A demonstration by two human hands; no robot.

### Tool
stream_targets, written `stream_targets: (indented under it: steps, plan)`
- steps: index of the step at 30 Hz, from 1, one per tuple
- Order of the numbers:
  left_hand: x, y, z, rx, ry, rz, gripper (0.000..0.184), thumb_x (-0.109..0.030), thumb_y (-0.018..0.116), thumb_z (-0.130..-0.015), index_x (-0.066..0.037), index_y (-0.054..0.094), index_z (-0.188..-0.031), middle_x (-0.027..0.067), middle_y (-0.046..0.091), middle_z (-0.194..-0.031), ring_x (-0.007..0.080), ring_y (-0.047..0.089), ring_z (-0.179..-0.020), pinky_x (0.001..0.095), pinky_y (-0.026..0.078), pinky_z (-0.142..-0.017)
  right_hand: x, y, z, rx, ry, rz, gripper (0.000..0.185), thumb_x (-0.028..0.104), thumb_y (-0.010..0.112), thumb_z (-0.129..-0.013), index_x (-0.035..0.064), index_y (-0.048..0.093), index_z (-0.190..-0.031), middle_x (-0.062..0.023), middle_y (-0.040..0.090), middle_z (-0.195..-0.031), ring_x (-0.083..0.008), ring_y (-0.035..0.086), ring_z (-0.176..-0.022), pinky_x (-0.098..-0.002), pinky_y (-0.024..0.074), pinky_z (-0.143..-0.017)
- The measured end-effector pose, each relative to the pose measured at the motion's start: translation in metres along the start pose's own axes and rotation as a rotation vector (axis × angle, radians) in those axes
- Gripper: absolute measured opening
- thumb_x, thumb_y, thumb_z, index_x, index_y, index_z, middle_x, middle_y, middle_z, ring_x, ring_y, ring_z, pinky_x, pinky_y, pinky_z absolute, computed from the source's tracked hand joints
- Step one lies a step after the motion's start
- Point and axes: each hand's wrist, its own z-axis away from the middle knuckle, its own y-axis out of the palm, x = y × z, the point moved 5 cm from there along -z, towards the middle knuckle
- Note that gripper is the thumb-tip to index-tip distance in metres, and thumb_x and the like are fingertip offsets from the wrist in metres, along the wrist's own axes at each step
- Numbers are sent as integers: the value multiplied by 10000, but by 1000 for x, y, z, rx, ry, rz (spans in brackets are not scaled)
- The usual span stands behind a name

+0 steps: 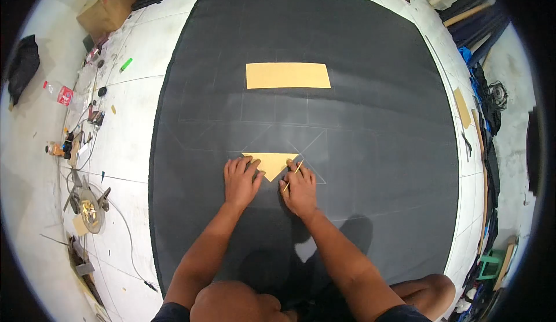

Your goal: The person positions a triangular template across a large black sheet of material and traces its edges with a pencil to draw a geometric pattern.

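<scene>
A yellow triangular piece lies point-down on the large black cloth. My left hand rests with its fingers spread, the tips on the piece's left part. At the piece's right corner is my right hand, its fingers closed round a thin yellow stick that slants up to the right. Pale lines run over the cloth around the triangle, some crossing just above my right hand. Farther up the cloth lies a yellow rectangular piece.
White floor tiles border the cloth. On the left are a bottle, a green lighter, a metal dish and cables. Dark cloths, a yellow strip and a green stool are on the right.
</scene>
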Motion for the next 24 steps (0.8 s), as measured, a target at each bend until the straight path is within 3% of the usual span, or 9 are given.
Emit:
stream_targets:
  steps: [9, 24]
  plan:
    - [4, 3, 4, -20, -33, 25, 429, -312, 772, -896, -67, 701, -1241, 125, 611, -1300, 338, 530, -1274, 580, 339, -1165, -6, -1, 1, -63, -17, -28, 179, 205, 693, -942, 71, 607, -1024, -122, 540, -1519, -388, 441, -1415, -562, 289, -1162]
    - [6, 7, 3, -84, -30, 49, 422, -305, 802, -855, -78, 715, -1201, 103, 629, -1294, 332, 542, -1248, 584, 335, -1161, -1, -6, 1, -31, -18, -5, 168, 200, 663, -966, 56, 616, -1039, -141, 528, -1525, -399, 442, -1418, -577, 312, -1151]
